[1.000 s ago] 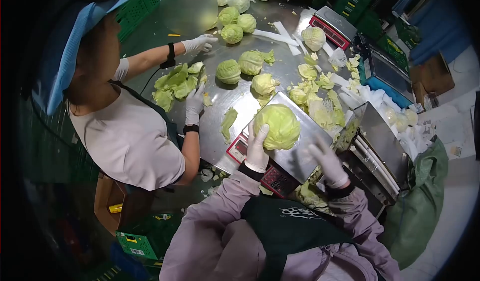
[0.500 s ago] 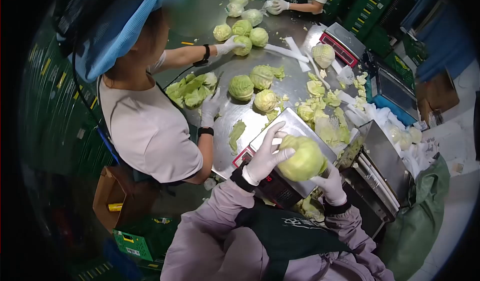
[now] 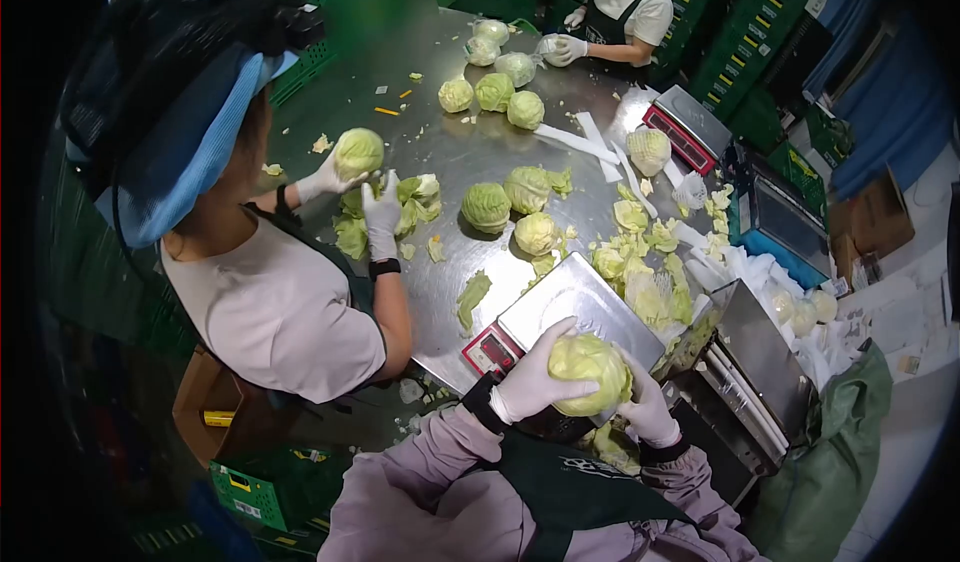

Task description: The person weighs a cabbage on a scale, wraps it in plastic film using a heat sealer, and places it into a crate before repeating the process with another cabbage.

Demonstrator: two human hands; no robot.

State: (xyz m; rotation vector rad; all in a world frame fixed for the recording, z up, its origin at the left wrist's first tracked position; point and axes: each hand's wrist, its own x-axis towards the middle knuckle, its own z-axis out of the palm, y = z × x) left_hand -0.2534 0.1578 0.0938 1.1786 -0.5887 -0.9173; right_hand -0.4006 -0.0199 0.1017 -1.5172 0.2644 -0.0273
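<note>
Between my two gloved hands is a pale green cabbage point(image 3: 588, 370), in front of the near edge of a weighing scale point(image 3: 585, 307). My left hand point(image 3: 540, 377) grips its left side with the thumb across the front. On the right side, my right hand point(image 3: 648, 402) holds the cabbage, its fingertips partly hidden behind it. The scale's steel plate carries nothing, and its red display panel point(image 3: 492, 350) shows at the left. Just beyond the scale sit a trimmed cabbage point(image 3: 536, 233) and a greener cabbage point(image 3: 486, 208).
At the left, a co-worker in a blue cap point(image 3: 195, 152) holds another cabbage point(image 3: 359, 153) over a leaf pile. Loose leaves point(image 3: 640, 287) lie right of the scale. A steel-topped machine point(image 3: 765, 362) and green sack point(image 3: 825, 462) stand at the right. Another person point(image 3: 625, 22) works at the far side.
My hands have drawn the cabbage down toward me, off the scale plate, and turned it. The co-worker at the left has brought a cabbage from the far group back to the leaf pile.
</note>
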